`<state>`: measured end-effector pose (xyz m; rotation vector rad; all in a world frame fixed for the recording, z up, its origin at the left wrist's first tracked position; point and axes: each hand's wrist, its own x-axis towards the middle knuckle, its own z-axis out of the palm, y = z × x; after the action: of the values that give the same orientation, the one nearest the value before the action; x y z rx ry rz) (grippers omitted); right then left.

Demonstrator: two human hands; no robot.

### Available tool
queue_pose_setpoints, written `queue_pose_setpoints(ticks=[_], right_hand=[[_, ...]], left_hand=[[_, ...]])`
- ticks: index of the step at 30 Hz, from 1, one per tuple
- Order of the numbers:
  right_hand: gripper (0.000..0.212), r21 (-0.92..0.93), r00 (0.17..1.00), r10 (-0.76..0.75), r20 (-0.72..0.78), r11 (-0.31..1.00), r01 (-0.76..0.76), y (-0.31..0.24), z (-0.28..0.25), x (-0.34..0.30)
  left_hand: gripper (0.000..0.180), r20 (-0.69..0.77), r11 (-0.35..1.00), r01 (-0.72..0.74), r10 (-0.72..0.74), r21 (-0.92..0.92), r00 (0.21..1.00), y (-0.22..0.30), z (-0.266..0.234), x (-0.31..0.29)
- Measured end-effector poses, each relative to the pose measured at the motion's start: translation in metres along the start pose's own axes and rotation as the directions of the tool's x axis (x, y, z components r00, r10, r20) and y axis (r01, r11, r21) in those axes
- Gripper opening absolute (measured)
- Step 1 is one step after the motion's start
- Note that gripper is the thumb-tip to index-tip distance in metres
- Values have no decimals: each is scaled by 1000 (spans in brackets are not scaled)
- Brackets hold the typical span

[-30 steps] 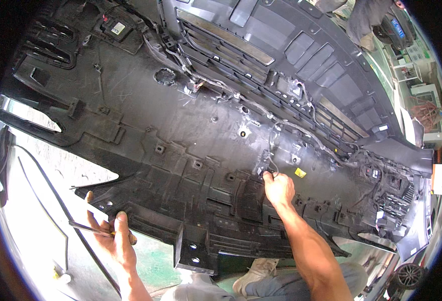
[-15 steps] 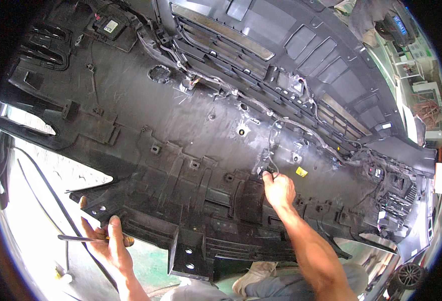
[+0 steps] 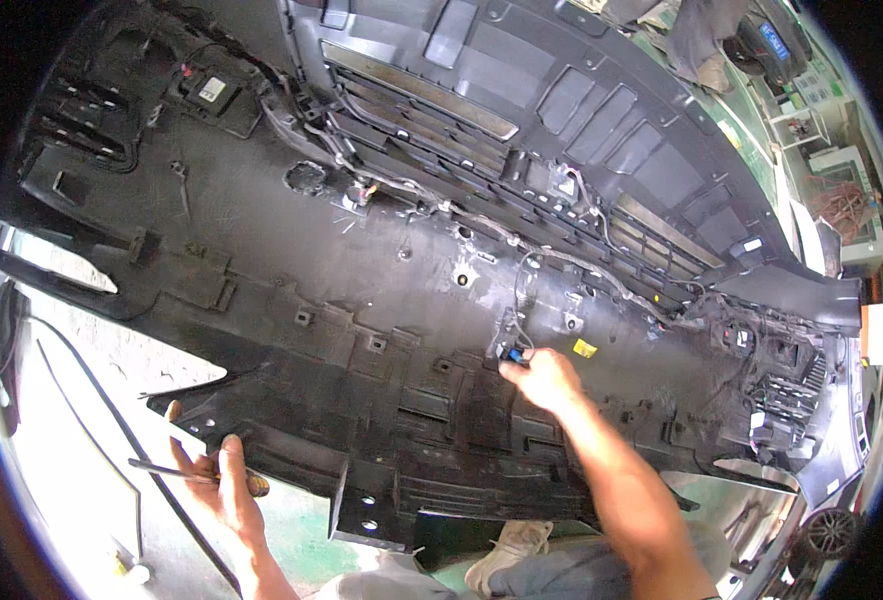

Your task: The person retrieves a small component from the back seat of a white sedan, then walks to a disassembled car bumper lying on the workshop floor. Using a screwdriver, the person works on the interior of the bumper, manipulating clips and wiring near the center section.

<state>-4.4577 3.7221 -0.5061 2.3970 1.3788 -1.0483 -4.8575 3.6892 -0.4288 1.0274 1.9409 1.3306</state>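
Observation:
A large black car bumper (image 3: 381,260) lies with its ribbed inner side facing up. My right hand (image 3: 549,380) reaches over its middle, thumb and fingers closed on a small wiring connector (image 3: 513,355) with a blue part. From there a thin cable (image 3: 518,295) loops up to the wiring harness (image 3: 491,228) along the bumper. My left hand (image 3: 229,492) is at the bumper's near left edge, gripping a screwdriver (image 3: 166,469). The screwdriver's dark shaft points left, and its yellow-and-black handle shows beside the thumb.
A yellow label (image 3: 584,348) is stuck to the bumper right of my right hand. A black module (image 3: 219,92) sits at the far left. Below the near edge are my shoe (image 3: 511,550) and a green floor. At the lower right stands a wheel (image 3: 829,533).
The view has shifted, so the bumper appears a little further left. My right hand has turned slightly, and the connector's blue part now shows at its fingertips. My left hand keeps the screwdriver.

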Motion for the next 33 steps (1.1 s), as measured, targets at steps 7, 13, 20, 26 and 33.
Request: queue_pose_setpoints(ticks=[7,13,20,26,33], right_hand=[[32,456,971,-108,-214,868,198,11,-45,39],[36,-35,900,-425,-94,905,424,-27,-46,47],[25,-344,899,-406,-165,878,333,-46,-45,31],[27,-119,908,-392,-146,918,378,-29,-60,30],[26,93,934,-270,-235,950,298,-14,-53,28]], left_hand=[[72,51,992,44,-38,-116,998,-2,-2,6],[71,87,984,101,-89,-144,992,6,-3,6],[74,110,970,139,-118,-200,987,6,0,6],[76,59,970,139,-129,-200,990,4,2,5],[78,57,978,82,-72,-192,996,-1,1,6]])
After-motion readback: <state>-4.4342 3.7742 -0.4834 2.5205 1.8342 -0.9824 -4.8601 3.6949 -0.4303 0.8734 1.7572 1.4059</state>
